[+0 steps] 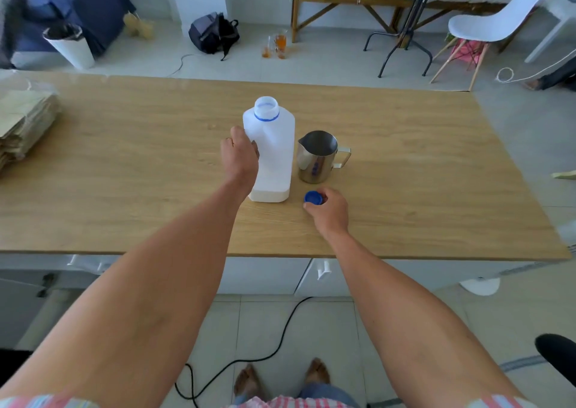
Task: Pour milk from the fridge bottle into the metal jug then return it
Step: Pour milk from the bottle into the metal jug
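The translucent plastic bottle (271, 155), uncapped, is gripped by the left hand (240, 155). Right of it stands the shiny steel jug (317, 156); nearer, the blue cap (313, 197) is pinched by the right hand (328, 213).

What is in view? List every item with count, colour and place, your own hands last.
milk bottle: 1, white, uncapped, upright mid-table
metal jug: 1, steel, right of bottle
cap: 1, blue, near the jug
table: 1, wood
paper stack: 1, tan, table's left edge
chair: 1, white, far right
backpack: 1, dark, floor
bin: 1, white, far left
left hand: fingers gripping bottle
right hand: fingers holding cap
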